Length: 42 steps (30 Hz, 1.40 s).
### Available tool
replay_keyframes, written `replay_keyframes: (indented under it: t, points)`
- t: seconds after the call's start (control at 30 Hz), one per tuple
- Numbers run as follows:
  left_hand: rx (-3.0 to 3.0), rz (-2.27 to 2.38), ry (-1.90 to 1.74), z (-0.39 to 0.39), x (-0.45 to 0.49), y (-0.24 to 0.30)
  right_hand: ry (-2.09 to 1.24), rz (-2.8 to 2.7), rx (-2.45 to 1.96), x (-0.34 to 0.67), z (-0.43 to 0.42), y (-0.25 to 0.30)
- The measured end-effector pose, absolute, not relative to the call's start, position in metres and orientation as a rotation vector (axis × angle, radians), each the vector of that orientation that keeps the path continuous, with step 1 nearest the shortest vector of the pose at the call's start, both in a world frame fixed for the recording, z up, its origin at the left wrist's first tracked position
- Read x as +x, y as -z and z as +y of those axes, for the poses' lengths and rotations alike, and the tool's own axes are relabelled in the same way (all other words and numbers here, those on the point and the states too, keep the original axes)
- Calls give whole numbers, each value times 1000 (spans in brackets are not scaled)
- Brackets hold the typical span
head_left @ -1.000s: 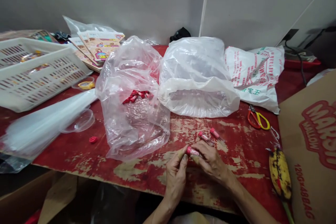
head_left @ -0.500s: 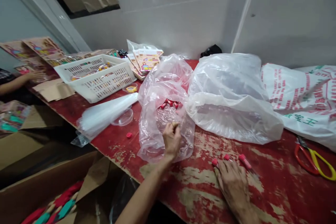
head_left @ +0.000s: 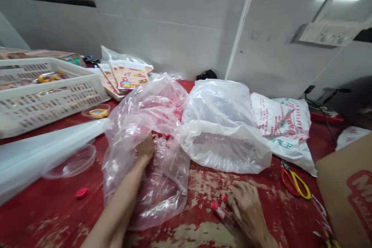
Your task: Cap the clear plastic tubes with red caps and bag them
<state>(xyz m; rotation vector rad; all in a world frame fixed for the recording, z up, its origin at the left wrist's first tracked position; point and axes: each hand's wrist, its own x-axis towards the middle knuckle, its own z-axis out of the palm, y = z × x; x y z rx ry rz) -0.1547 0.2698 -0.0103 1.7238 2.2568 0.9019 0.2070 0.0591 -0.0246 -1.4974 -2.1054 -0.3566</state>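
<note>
Inside a clear bag [head_left: 165, 205], left hand [head_left: 145, 149], fingers hidden, right fingers [head_left: 240, 201] together on pink-capped tube [head_left: 222, 215], scissors [head_left: 293, 184] nearby

A red-painted wooden table [head_left: 43, 221], its paint flaking in pale patches, carries a white slotted plastic basket [head_left: 49, 99], a crumpled clear plastic bag [head_left: 171, 190] and a cloudy white plastic bag [head_left: 221, 147]. A round clear plastic lid [head_left: 74, 165], a small pink cap [head_left: 81, 192] and orange-and-yellow scissors [head_left: 293, 184] lie directly on its surface.

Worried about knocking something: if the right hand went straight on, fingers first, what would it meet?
The right hand would probably meet the front fold of the cloudy white plastic bag first, though depth is hard to judge from this view.
</note>
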Motion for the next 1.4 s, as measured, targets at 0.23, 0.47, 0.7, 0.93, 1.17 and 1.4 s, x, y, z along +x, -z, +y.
replay_keyframes:
  t: [0.23,0.47,0.7,0.93,1.17,1.4]
  points:
    - [1827,2464,-688,261,-157,15,363,-2074,-2230,238,186,10]
    - [2032,2363,-610,227,-151,17,347,-1940,-2568,269,256,2]
    - [2057,2257,-532,206,-145,20,214,-2069,-2532,282,245,-3]
    - [1775,2137,-958,158,-121,-5,5,-2141,-2155,260,198,-28]
    - [1067,1264,-1220,60,-54,-23,-686,-1990,-1262,201,67,-26]
    - [862,1065,-1055,20,-12,-12,-670,-2030,-1222,189,19,-16]
